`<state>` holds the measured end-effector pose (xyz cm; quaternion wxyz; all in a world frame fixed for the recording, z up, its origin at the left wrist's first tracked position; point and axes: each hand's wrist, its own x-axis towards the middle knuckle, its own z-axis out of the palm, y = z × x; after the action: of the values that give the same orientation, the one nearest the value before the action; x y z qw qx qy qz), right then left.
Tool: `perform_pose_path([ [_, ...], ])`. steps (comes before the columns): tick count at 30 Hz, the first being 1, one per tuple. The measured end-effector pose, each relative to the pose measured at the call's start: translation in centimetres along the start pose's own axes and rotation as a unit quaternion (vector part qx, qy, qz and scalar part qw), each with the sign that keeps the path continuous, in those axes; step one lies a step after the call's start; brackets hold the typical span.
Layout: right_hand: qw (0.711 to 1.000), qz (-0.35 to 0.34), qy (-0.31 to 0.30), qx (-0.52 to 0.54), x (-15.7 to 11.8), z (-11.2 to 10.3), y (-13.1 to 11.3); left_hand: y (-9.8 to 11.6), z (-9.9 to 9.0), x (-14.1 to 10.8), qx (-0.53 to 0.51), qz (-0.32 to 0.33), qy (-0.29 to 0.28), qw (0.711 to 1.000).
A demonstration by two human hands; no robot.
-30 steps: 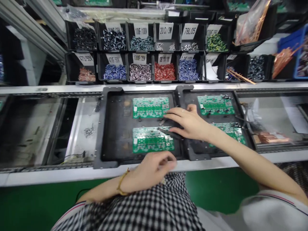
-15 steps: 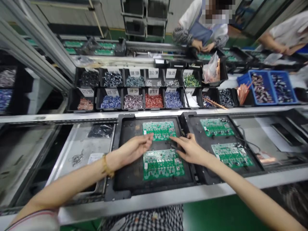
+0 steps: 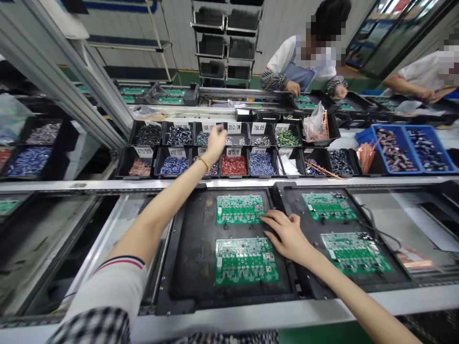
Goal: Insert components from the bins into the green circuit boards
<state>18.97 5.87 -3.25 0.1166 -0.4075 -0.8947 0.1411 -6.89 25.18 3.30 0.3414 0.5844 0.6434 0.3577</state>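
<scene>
My left hand (image 3: 215,145) is stretched out over the black parts bins, nearest to the bin labelled 20Ω/3W (image 3: 234,138) and the 10UF/100V bin beside it. Its fingers are blurred, so any grip there is unclear. My right hand (image 3: 289,239) hovers at the right side of the tray, fingers extended and apart. Its fingertips reach the right edge of the upper green circuit board (image 3: 239,210). Below that lies a second green circuit board (image 3: 246,262). Both boards rest flat in a black tray (image 3: 190,267).
Another black tray (image 3: 304,267) with two boards adjoins on the right. Two rows of component bins stand behind the rail, including red parts (image 3: 234,165). Blue bins (image 3: 401,148) sit at the right. Two co-workers (image 3: 303,71) work across the line. A slanted metal post (image 3: 93,81) rises at left.
My left hand has moved from the upper board up and forward to the bins. My right hand stays by the upper board, its fingers straighter. The view has tilted upward.
</scene>
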Motion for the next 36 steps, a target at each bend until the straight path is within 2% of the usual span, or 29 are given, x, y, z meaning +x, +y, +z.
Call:
perform_pose_path([
  [3, 1.000, 0.006, -0.002, -0.002, -0.1, -0.1, -0.1, -2.5, 4.1, -1.1, -0.002, 0.037, -0.020, 0.999],
  [6, 1.000, 0.024, 0.014, -0.004, -0.4, -0.1, 0.0, -4.4, 6.3, -1.1, -0.020, 0.033, -0.040, 0.998],
  [9, 0.999, 0.035, 0.026, -0.002, -0.5, -0.1, 0.1, -5.2, 6.4, -0.1, -0.064, 0.008, -0.043, 0.997],
  [13, 0.999, 0.040, 0.029, 0.007, -0.2, 0.1, 0.2, -5.2, 6.1, 1.4, -0.155, -0.054, -0.018, 0.986],
  [17, 0.999, 0.042, 0.028, 0.004, 0.0, 0.3, 0.3, -4.4, 6.3, 2.2, -0.276, -0.135, -0.019, 0.951],
  [20, 0.998, 0.045, 0.032, 0.020, -0.2, 0.3, 0.3, -3.7, 6.0, 1.6, -0.363, -0.164, -0.044, 0.916],
  [24, 0.997, 0.053, 0.031, 0.053, 0.2, -0.4, 0.4, -2.8, 5.1, -1.9, -0.455, -0.178, -0.099, 0.867],
  [28, 0.991, 0.078, 0.088, 0.069, 2.6, -2.0, 0.4, -2.0, 4.9, -7.7, -0.577, -0.259, -0.172, 0.755],
  [30, 0.983, 0.098, 0.123, 0.093, 4.2, -2.6, 0.4, -1.7, 5.1, -10.2, -0.595, -0.305, -0.187, 0.720],
  [33, 0.965, 0.113, 0.171, 0.164, 6.4, -2.7, 0.7, -1.6, 5.7, -12.8, -0.563, -0.347, -0.229, 0.714],
  [36, 0.946, 0.100, 0.186, 0.245, 7.8, -2.1, 1.4, -1.7, 6.3, -13.9, -0.499, -0.345, -0.272, 0.747],
])
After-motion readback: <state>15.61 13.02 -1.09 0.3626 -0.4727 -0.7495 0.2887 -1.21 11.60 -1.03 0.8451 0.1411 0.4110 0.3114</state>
